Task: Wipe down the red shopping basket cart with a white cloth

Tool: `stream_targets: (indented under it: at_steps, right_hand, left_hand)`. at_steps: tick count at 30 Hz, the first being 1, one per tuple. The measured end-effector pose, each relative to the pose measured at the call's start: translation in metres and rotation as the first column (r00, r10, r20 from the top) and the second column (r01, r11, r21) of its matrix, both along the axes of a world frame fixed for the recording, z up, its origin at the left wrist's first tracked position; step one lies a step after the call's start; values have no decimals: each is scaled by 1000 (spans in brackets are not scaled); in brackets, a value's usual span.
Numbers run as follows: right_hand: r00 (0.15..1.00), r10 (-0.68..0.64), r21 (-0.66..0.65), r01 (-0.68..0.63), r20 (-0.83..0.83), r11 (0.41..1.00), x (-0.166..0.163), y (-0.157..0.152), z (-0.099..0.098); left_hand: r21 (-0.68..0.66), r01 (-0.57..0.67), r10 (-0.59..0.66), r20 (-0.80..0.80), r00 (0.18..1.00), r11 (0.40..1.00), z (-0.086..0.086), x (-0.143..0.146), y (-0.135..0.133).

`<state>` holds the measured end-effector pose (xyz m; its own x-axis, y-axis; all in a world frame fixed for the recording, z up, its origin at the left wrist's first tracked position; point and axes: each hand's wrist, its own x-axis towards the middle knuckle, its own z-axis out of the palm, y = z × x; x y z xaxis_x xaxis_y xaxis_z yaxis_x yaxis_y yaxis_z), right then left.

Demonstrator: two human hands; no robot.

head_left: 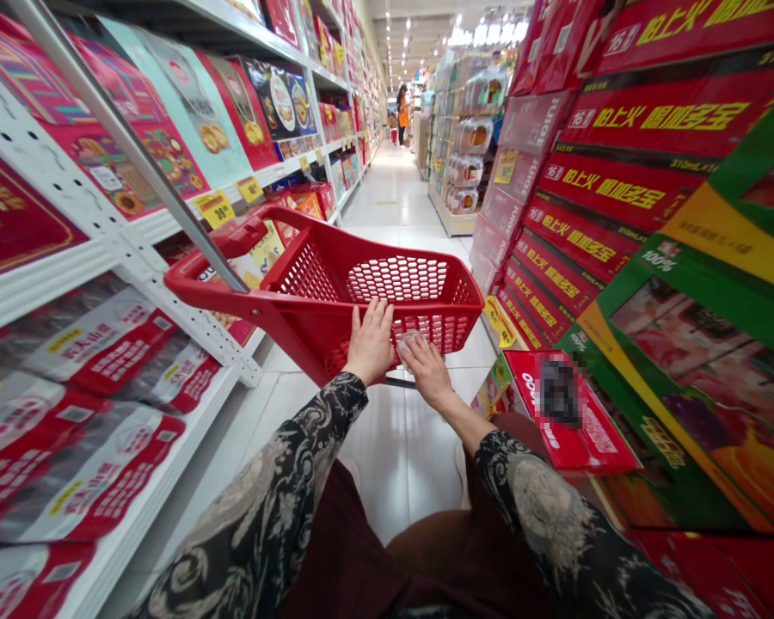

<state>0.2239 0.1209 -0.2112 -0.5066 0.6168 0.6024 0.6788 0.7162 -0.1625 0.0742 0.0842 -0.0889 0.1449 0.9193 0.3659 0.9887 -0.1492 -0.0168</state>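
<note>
A red plastic rolling basket (413,277) with honeycomb holes and a long metal handle (135,150) stands on the aisle floor in front of me. My left hand (370,342) lies against the basket's near side just below the rim, fingers stretched out, holding nothing. Close to its right, my right hand (429,368) presses on the same wall. Under its fingers shows a pale, crumpled tissue (405,346), mostly covered by the hand. The part of the basket's inside that I can see holds nothing.
Shelves (168,215) with gift boxes and wrapped bottle packs line the left. Red drink cartons (619,185) and green fruit boxes (671,344) are stacked at right. A red-topped box (580,413) juts out near my right forearm. Far down the aisle stands a person in orange (403,112).
</note>
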Motion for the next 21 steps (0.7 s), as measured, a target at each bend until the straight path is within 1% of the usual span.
stream_targets:
  at_steps: [2, 5, 7, 8, 10, 12, 15, 17, 19, 21]
  right_hand:
    - [997, -36, 51, 39, -69, 998, 10, -1, 7]
    - [982, -91, 119, 111, -164, 987, 20, 4, 31]
    - [977, -124, 118, 145, -175, 982, 21, 11, 45]
    - [976, -139, 106, 157, -167, 982, 21, 14, 49]
    - [979, -157, 71, 167, -129, 983, 20, 19, 46]
    - [985, -154, 32, 157, -76, 987, 21, 20, 34]
    - [990, -139, -25, 139, -8, 990, 28, 14, 10]
    - [991, -135, -36, 135, 1, 990, 36, 10, 2]
    - [988, -149, -2, 149, -35, 989, 43, 8, 6]
    - [979, -175, 57, 182, -100, 982, 47, 12, 21]
  left_hand:
    - [2, -16, 16, -12, 1000, 1000, 0, 2, 0]
    - [32, -43, 43, -16, 999, 999, -3, 8, 3]
    - [33, -13, 14, -26, 1000, 999, -5, 14, 5]
    - [23, 13, -12, -34, 999, 1000, -7, 17, 6]
    - [2, 52, -52, -42, 998, 999, -9, 22, 7]
    - [-9, 52, -52, -34, 998, 999, -10, 25, 8]
    - [-15, 42, -42, -26, 999, 999, -10, 25, 9]
    - [-17, 38, -38, -30, 999, 999, -9, 24, 9]
    - [-14, 29, -30, -38, 999, 999, -7, 24, 9]
    - [-8, 25, -25, -44, 999, 1000, -6, 26, 9]
